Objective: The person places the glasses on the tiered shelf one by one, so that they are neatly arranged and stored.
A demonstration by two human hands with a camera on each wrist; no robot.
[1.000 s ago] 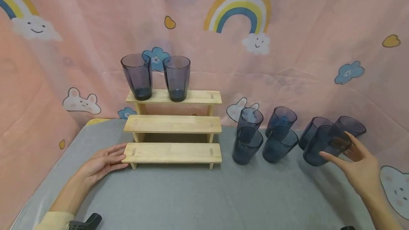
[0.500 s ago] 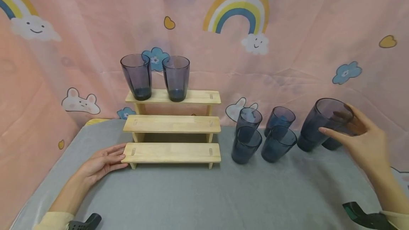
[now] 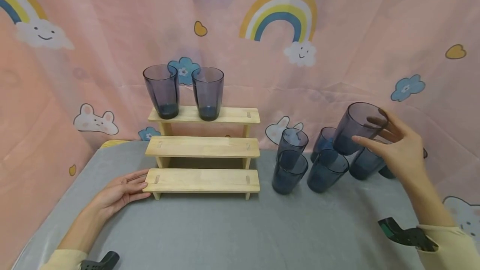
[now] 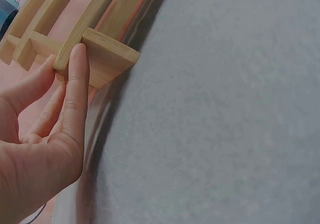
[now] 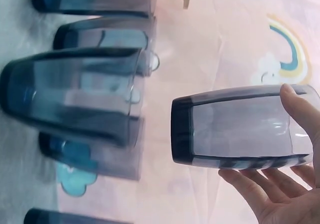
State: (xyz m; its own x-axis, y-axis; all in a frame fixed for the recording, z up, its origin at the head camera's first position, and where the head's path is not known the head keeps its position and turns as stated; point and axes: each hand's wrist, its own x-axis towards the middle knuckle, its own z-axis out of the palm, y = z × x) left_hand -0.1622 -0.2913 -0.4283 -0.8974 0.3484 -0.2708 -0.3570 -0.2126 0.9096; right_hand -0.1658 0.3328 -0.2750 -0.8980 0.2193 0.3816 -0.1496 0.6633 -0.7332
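My right hand grips a dark blue-purple drinking glass near its rim, thumb on one side and fingers on the other. In the right wrist view this glass is clear of the tabletop. It overlaps the standing glasses in the head view. At the left, the fingertips of my left hand hold the end of the lowest step of a three-step wooden stand. The left wrist view shows the thumb and a finger on either side of that step's end. Two matching glasses stand upright on the top step.
To the right of the stand, several more glasses stand close together on the grey cloth. Some are partly hidden behind the right hand and the held glass. A pink patterned curtain hangs right behind them.
My right hand has lifted the glass out of the group at the right and carried it up and leftward. The left hand and the stand have stayed put.
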